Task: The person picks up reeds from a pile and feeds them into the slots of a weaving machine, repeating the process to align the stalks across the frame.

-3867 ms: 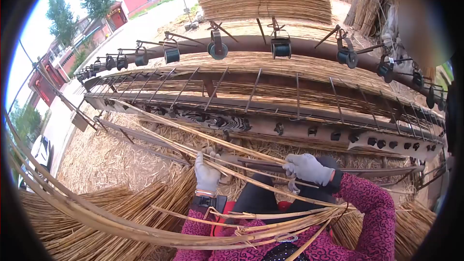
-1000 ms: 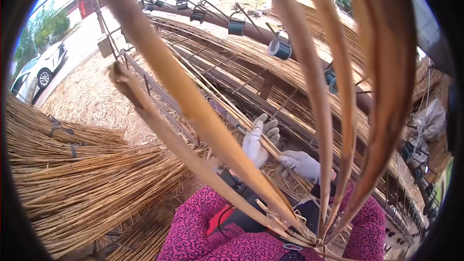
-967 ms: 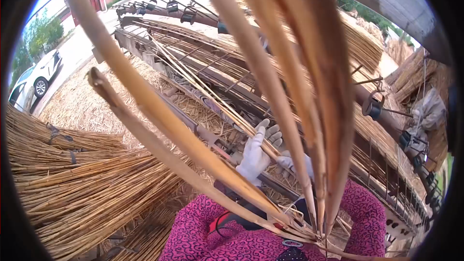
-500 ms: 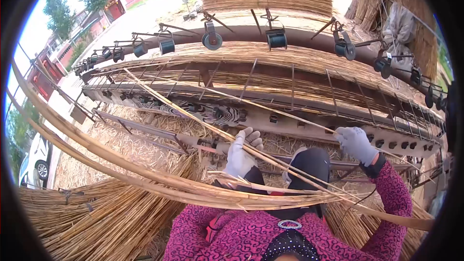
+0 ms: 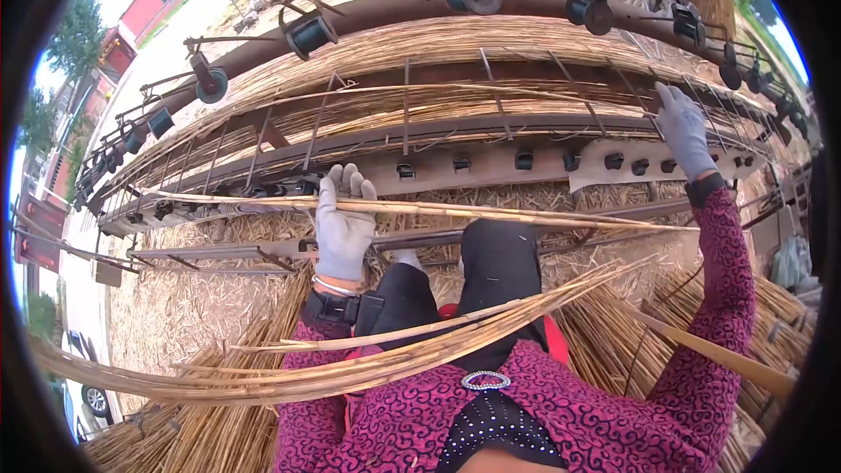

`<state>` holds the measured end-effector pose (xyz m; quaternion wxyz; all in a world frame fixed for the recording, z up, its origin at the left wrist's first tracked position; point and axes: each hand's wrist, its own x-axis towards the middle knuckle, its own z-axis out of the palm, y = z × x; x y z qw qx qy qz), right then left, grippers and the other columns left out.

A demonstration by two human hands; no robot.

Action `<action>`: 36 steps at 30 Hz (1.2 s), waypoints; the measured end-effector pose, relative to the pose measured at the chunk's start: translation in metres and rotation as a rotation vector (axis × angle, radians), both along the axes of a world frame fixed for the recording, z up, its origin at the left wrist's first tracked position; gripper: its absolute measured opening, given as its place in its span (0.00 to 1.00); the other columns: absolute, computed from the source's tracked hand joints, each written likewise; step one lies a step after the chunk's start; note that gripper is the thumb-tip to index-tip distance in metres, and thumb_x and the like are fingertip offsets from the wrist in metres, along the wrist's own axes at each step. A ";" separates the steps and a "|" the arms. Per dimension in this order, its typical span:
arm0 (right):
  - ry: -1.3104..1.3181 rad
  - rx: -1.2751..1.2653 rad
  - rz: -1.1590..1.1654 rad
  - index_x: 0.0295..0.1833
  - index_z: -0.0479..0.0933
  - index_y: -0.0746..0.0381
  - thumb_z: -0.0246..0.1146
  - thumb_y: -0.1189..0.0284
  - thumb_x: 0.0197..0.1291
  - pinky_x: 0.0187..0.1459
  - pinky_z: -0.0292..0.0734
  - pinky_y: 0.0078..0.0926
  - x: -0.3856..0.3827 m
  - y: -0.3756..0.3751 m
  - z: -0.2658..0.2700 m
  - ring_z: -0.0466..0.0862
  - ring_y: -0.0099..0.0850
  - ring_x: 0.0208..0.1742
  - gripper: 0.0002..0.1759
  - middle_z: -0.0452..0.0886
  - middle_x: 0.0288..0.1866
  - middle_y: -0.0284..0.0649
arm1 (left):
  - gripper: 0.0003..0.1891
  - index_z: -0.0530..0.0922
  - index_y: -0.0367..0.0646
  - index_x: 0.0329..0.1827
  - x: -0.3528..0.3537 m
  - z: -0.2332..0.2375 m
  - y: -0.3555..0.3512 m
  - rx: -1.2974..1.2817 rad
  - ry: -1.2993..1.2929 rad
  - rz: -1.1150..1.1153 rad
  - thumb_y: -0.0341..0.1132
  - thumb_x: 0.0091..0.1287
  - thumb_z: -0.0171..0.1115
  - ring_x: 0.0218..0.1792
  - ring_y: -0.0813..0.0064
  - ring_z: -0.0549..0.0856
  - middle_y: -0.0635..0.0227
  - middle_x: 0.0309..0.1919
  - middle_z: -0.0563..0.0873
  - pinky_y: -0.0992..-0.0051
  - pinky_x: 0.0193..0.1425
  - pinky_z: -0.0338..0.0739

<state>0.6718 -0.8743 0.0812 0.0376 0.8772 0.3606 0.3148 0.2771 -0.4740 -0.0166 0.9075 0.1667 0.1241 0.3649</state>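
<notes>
My left hand [image 5: 344,226], in a pale work glove, grips a few long reed stalks [image 5: 473,212] between thumb and palm, its fingertips pointing up. The stalks stretch sideways over my knees toward the right. My right hand [image 5: 686,129], gloved too, is raised at the right part of the weaving frame [image 5: 420,166]. Its fingers are closed at the right end of a single reed stalk [image 5: 526,90], which lies across the frame's thin upright rods. A loose bunch of reeds [image 5: 412,366] rests across my lap, touching neither hand.
Wire spools [image 5: 311,33] hang along a curved pipe [image 5: 377,7] above the frame. Beyond the rods lies woven reed matting [image 5: 420,51]. Reed bundles [image 5: 613,333] flank me, a flat strip [image 5: 727,355] juts in at right, and chaff [image 5: 210,298] covers the ground.
My right hand has moved up and forward, bringing its reed stalk onto the frame's rods. My left hand has shifted left with its stalks, now nearly level. The view has turned and tilted down.
</notes>
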 end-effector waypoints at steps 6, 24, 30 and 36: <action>0.622 0.082 0.796 0.59 0.71 0.64 0.64 0.51 0.61 0.42 0.78 0.38 -0.162 0.090 -0.058 0.83 0.47 0.44 0.31 0.81 0.39 0.48 | 0.15 0.76 0.39 0.55 0.031 0.024 0.010 -0.005 -0.101 -0.018 0.40 0.76 0.51 0.50 0.68 0.82 0.60 0.51 0.83 0.64 0.60 0.80; 1.287 1.379 0.821 0.44 0.79 0.64 0.61 0.60 0.69 0.23 0.72 0.15 -0.178 0.073 0.090 0.79 0.18 0.25 0.16 0.83 0.31 0.34 | 0.35 0.53 0.35 0.77 0.093 0.068 -0.122 1.388 0.138 -0.417 0.33 0.69 0.58 0.72 0.63 0.65 0.53 0.71 0.66 0.67 0.76 0.55; 1.358 1.715 1.418 0.38 0.78 0.65 0.57 0.53 0.70 0.24 0.60 0.20 -0.105 0.001 0.148 0.61 0.17 0.18 0.23 0.75 0.23 0.29 | 0.24 0.67 0.40 0.71 0.159 0.037 -0.148 1.530 0.195 -0.359 0.34 0.73 0.56 0.42 0.84 0.81 0.69 0.44 0.84 0.82 0.42 0.75; 1.113 2.388 0.604 0.41 0.75 0.60 0.54 0.56 0.72 0.19 0.61 0.20 -0.036 -0.063 0.033 0.62 0.17 0.18 0.17 0.73 0.25 0.28 | 0.13 0.81 0.37 0.55 0.147 0.029 -0.144 1.560 0.413 -0.638 0.32 0.71 0.60 0.28 0.85 0.79 0.73 0.27 0.83 0.81 0.33 0.75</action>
